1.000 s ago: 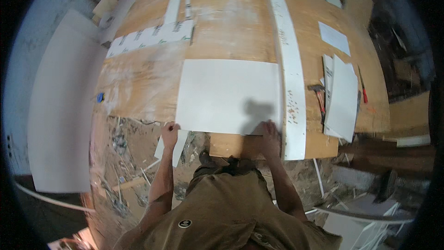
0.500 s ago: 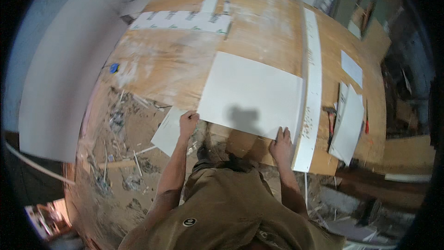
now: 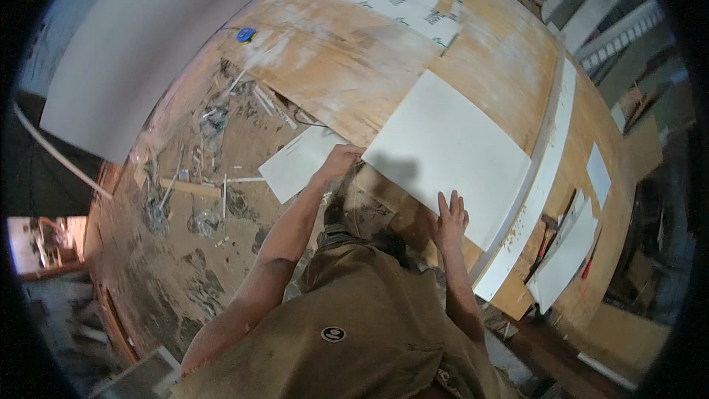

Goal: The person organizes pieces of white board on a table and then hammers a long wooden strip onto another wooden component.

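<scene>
Left hand (image 3: 342,161) pinches a flat, rectangular white panel (image 3: 452,151), seemingly smooth.

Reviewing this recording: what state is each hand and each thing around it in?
White panel: lying flat on the wooden tabletop.
Left hand: fingers closed on the panel's left corner.
Right hand: open, fingers spread at the panel's near edge.
Blue tape measure: lying near the tabletop's edge.
Long white strip: flat, brown bits scattered on it.
Hammer: lying beside white offcuts.
White offcuts: piled, overlapping.
Large white sheet: propped upright.
</scene>
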`<state>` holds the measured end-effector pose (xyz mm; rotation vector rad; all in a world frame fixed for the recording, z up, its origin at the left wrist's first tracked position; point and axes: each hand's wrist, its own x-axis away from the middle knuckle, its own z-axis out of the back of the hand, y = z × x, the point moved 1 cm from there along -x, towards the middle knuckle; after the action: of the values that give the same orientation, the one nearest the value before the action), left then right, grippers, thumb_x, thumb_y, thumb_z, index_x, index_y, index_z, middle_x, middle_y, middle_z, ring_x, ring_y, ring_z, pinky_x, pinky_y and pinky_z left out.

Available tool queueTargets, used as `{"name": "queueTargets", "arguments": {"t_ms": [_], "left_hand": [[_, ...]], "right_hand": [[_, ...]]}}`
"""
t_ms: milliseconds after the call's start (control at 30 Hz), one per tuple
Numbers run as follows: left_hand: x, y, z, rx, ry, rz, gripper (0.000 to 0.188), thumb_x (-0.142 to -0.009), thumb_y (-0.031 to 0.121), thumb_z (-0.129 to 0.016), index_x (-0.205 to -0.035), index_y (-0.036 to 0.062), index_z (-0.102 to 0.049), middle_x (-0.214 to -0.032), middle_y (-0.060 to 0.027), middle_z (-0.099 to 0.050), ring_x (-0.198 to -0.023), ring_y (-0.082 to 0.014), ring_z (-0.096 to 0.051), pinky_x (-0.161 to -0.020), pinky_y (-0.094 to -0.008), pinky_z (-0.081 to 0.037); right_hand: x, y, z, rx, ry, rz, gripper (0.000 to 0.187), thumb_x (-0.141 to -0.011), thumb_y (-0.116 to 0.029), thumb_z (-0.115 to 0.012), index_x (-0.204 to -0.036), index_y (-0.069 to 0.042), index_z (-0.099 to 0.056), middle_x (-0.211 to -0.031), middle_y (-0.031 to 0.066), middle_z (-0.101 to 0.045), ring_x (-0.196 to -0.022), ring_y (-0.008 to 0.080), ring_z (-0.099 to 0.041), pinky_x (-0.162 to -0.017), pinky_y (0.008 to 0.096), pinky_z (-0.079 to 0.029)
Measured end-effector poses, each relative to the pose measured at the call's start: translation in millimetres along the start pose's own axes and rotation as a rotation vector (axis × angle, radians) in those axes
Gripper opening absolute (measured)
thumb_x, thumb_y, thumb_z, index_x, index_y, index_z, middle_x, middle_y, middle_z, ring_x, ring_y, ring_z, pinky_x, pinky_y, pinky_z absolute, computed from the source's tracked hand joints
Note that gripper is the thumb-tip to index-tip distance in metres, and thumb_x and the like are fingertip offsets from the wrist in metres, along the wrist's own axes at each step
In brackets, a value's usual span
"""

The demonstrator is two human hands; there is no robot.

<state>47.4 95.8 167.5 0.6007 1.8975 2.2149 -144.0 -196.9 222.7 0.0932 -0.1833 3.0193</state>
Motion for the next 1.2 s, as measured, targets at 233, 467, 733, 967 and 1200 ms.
{"name": "queueTargets", "arguments": {"t_ms": [233, 467, 733, 967, 1200], "left_hand": [[-11, -63, 32, 0.346, 0.753, 0.042, 0.039, -0.092, 0.026, -0.049, -0.120, 0.0011, -0.058, -0.115, -0.0082, -0.062, -0.098, -0.0190, -0.056, -0.086, -0.0302, -0.043], [-62, -77, 44, 0.987, 0.497, 0.168, 0.057, -0.094, 0.051, -0.039, -0.137, 0.0131, -0.042, -0.135, -0.0046, -0.046, -0.122, -0.0195, -0.040, -0.099, -0.0502, -0.030], [-9, -3, -13, -0.037, 0.645, -0.122, 0.029, -0.087, 0.012, -0.055, -0.114, 0.0000, -0.057, -0.112, -0.0164, -0.056, -0.108, -0.0281, -0.052, -0.095, -0.0388, -0.040], [-70, 77, -187, -1.082, -0.361, -0.594, 0.058, -0.095, 0.041, -0.038, -0.143, 0.0090, -0.031, -0.149, -0.0118, -0.027, -0.140, -0.0282, -0.022, -0.114, -0.0464, -0.017], [-119, 86, -229, -1.341, -0.418, -0.694, 0.063, -0.096, 0.041, -0.034, -0.146, 0.0050, -0.021, -0.152, -0.0125, -0.019, -0.142, -0.0271, -0.017, -0.115, -0.0462, -0.014]], "right_hand": [[-8, -8, -8, -0.086, -0.012, -0.036, 0.057, -0.087, -0.037, -0.058, -0.140, -0.023, -0.041, -0.150, 0.0149, -0.028, -0.137, 0.0376, -0.027, -0.106, 0.0589, -0.023], [-6, -5, -5, -0.011, -0.051, -0.065, 0.057, -0.090, -0.040, -0.054, -0.142, -0.024, -0.038, -0.150, 0.0130, -0.028, -0.137, 0.0378, -0.026, -0.104, 0.0612, -0.024], [1, 7, -10, -0.025, 0.008, -0.215, 0.061, -0.084, -0.045, -0.060, -0.140, -0.031, -0.040, -0.151, 0.0067, -0.029, -0.139, 0.0330, -0.024, -0.104, 0.0670, -0.018], [5, 26, -11, 0.087, 0.015, -0.278, 0.062, -0.080, -0.053, -0.061, -0.137, -0.038, -0.043, -0.150, -0.0014, -0.030, -0.139, 0.0288, -0.024, -0.104, 0.0693, -0.015], [-15, 50, -5, -0.072, 0.021, -0.314, 0.070, -0.070, -0.058, -0.066, -0.135, -0.040, -0.045, -0.149, -0.0033, -0.031, -0.140, 0.0275, -0.021, -0.104, 0.0703, -0.008]]}}
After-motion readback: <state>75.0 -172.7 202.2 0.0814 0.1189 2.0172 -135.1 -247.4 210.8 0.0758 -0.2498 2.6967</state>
